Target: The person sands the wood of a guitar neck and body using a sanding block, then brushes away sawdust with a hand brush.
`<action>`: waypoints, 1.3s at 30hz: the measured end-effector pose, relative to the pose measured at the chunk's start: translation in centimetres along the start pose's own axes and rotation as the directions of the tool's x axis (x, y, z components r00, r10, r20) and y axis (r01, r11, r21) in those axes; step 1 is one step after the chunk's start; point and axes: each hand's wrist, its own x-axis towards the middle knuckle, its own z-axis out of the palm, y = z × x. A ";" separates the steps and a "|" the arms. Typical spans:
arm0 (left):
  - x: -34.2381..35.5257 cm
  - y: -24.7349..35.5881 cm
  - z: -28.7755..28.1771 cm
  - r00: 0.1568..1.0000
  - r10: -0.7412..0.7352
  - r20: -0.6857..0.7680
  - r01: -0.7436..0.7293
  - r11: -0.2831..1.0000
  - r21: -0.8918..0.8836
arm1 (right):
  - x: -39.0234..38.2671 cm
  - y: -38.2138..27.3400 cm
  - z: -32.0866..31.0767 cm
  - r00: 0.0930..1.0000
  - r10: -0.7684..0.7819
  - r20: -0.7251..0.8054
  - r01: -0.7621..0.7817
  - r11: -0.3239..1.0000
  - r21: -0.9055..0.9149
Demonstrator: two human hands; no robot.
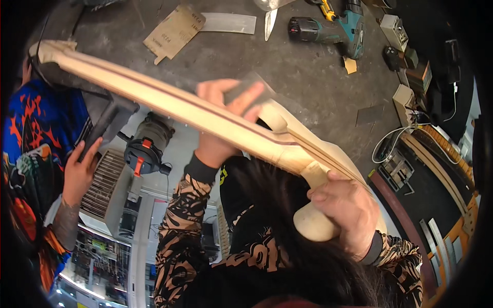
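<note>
An unfinished guitar (169, 105) of pale wood, with dark stripes along its neck, lies slantwise across my lap and the table edge. Its headstock points to the far left, its curved body to the near right. My left hand (218, 146) reaches around the neck close to the body, the fingers smeared by motion on the far side. Those fingers press a thin grey sheet (250, 88), perhaps sandpaper or a scraper. Around the body's near edge, beside a rounded horn (314, 224), my right hand (345, 205) is closed. Its fingertips are partly hidden.
On the dark table (313, 82) lie brown sandpaper (174, 32), a metal strip (229, 23), a blade (270, 24) and a teal cordless drill (353, 31). Clamps and rulers (436, 241) lie right. At left, a co-worker's hand (79, 172) holds a black handle (105, 115) near a vacuum-like machine (146, 149).
</note>
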 end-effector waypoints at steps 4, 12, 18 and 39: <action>-0.6 0.0 0.9 0.982 0.152 0.112 -0.135 0.980 -0.149 | -0.1 -0.3 0.1 1.000 0.010 0.028 -0.010 1.000 -0.016; 5.1 -3.8 -2.3 0.963 0.156 0.220 -0.103 0.967 -0.234 | -0.5 -0.1 0.4 1.000 0.001 0.020 -0.001 1.000 0.000; 10.3 -3.5 -0.3 0.751 0.431 0.501 0.143 0.633 -0.760 | -0.6 -0.1 0.8 1.000 -0.017 0.013 0.017 1.000 -0.006; 12.9 -2.7 0.1 0.418 0.612 0.671 0.251 0.632 -0.733 | -0.7 -0.3 1.1 0.998 -0.022 -0.060 0.023 1.000 0.020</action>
